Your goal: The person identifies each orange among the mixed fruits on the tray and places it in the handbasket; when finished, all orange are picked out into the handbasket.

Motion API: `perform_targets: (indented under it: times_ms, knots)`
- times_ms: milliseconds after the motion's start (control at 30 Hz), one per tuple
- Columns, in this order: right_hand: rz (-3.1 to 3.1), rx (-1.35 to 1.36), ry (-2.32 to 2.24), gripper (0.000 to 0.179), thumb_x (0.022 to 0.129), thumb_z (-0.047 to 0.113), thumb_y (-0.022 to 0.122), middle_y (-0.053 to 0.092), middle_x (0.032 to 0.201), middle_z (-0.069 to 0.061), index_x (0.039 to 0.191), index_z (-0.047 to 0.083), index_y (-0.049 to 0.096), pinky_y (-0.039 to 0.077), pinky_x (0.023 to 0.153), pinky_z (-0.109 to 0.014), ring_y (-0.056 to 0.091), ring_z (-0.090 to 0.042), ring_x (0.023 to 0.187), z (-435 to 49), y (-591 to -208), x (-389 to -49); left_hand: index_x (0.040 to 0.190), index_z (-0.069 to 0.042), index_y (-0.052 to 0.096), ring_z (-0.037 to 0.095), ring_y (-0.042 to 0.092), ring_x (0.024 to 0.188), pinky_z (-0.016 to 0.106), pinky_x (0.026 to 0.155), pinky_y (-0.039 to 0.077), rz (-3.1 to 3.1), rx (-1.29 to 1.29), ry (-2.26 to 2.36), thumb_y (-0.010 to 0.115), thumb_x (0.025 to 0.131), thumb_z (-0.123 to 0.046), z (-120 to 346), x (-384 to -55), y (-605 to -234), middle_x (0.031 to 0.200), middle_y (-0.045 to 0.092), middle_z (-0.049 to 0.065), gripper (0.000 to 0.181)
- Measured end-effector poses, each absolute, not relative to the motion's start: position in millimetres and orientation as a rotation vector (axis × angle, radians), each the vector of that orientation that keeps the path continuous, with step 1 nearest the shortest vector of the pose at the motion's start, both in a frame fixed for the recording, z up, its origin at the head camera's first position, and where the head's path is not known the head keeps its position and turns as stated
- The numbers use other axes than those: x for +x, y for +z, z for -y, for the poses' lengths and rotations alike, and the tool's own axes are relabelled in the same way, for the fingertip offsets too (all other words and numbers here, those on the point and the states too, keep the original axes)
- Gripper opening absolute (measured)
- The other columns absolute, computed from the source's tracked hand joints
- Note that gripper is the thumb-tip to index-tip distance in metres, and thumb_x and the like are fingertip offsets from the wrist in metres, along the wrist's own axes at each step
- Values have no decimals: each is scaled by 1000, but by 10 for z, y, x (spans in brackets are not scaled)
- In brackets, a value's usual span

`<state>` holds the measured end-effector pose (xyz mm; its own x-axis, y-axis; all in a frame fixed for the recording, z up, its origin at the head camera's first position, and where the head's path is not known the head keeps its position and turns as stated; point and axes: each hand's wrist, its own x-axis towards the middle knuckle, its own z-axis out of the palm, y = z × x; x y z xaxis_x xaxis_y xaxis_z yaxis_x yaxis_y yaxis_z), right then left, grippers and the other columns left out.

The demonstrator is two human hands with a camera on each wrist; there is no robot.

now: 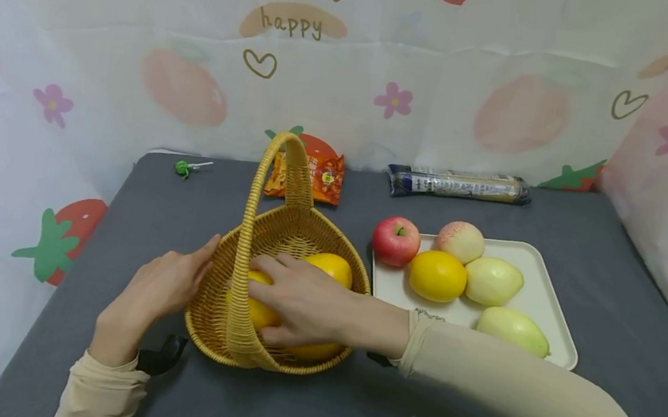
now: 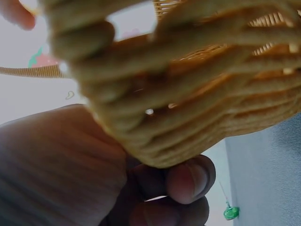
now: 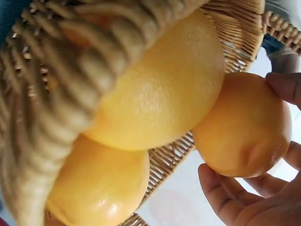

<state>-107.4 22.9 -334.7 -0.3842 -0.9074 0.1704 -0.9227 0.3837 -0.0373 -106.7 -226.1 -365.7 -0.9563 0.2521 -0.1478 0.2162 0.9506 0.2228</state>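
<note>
A wicker basket point(image 1: 215, 312) with a tall arched handle stands on the table. My left hand point(image 1: 158, 284) is at its left side, and the left wrist view shows curled fingers point(image 2: 188, 181) against the woven edge. Inside the basket, my right hand point(image 1: 304, 299) reaches across from the right and holds a smooth yellow-orange fruit point(image 3: 244, 127), the thumb on one side and fingers on the other. Two more yellow fruits lie in the basket: one toward the back point(image 1: 333, 267), one by the front right rim point(image 1: 316, 352), partly hidden under my hand.
Right of the basket, a cream tray point(image 1: 559, 333) carries a red apple point(image 1: 396, 241), a peach point(image 1: 460, 242), a yellow fruit point(image 1: 437, 276) and two pale green fruits point(image 1: 494, 282). Along the back lie an orange snack packet point(image 1: 328, 180), a dark wrapped roll point(image 1: 462, 185) and a green lollipop point(image 1: 182, 168).
</note>
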Motion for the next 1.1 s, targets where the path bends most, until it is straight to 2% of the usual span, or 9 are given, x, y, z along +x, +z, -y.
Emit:
perform_targets:
  times_ms: [67,233,400,600,833,1100]
  knots:
    - [2499,1670,175,40,86,44,66,58,128,-7,116,17,63,48,91,-31,59,-20,103,-175,-3373,-1074,152,-8,35,18,44,51,31,48,34,-2929,358,310,46,104,-21,2270,-1066,-3657,59,47,5,51]
    - [2526,1688,108,56,90,53,62,61,125,-2,133,18,57,45,96,-29,59,-18,104,-96,-3420,-1086,152,-8,35,18,45,51,31,48,34,-2928,360,309,45,104,-21,2269,-1063,-3650,59,47,5,51]
    - [2535,1741,29,59,91,53,61,61,126,-1,137,18,54,44,97,-29,59,-17,108,-58,-3459,-1108,151,-7,36,18,44,50,31,47,34,-2941,367,307,46,103,-20,2264,-1056,-3641,59,47,5,50]
    - [2576,1811,8,54,92,48,62,60,128,1,138,20,55,43,99,-29,58,-15,110,-19,-3508,-1129,151,-7,36,17,42,50,30,46,32,-2938,359,311,45,104,-21,2260,-1056,-3658,59,47,5,50]
    - [2642,1854,5,33,95,37,61,62,121,3,126,25,64,44,99,-27,60,-13,107,2,-3526,-1117,153,-8,34,18,41,48,31,46,31,-2930,351,320,43,104,-21,2274,-1052,-3655,59,45,5,51]
    - [2634,1867,-8,31,97,31,59,62,121,3,127,25,64,44,98,-27,60,-14,105,-18,-3503,-1090,152,-8,34,17,41,49,30,46,33,-2926,349,307,44,104,-21,2270,-1055,-3650,58,45,5,51]
